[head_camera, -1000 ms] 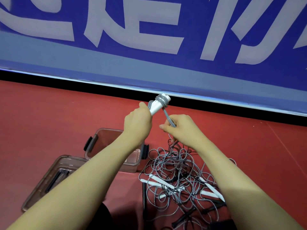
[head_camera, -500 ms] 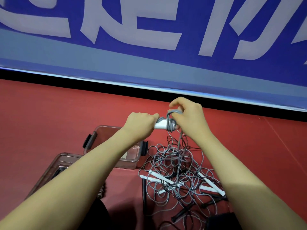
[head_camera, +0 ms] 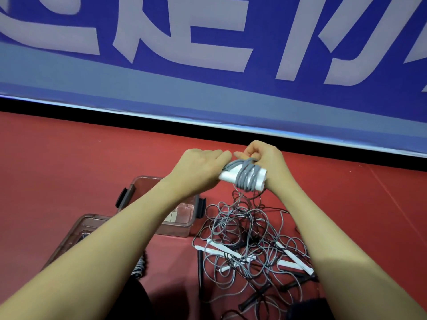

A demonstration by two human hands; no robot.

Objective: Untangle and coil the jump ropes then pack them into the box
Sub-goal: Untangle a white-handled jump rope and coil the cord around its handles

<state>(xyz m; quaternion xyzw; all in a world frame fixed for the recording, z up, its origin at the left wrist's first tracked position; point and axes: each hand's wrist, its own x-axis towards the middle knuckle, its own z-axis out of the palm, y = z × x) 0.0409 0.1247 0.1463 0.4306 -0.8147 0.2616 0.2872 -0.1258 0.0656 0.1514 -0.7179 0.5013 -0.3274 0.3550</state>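
Note:
My left hand [head_camera: 199,166] grips the left end of white jump rope handles [head_camera: 228,176], held level above the floor. Grey cord [head_camera: 247,179] is wound round them in several turns. My right hand [head_camera: 265,158] pinches the cord at the top of the wraps, fingers curled over it. The loose cord drops from the handles into a tangled pile of grey and black ropes [head_camera: 249,241] with white and black handles on the red floor. A clear plastic box [head_camera: 182,224] stands open left of the pile, partly behind my left forearm.
The box's clear lid [head_camera: 76,236] lies on the floor at the lower left. A wound rope bundle [head_camera: 139,266] peeks out under my left forearm. A blue banner wall [head_camera: 208,65] with white lettering closes off the far side.
The handles have come down and turned level. My right hand has carried the cord over the top, adding turns round the handles. Both hands now sit closer together.

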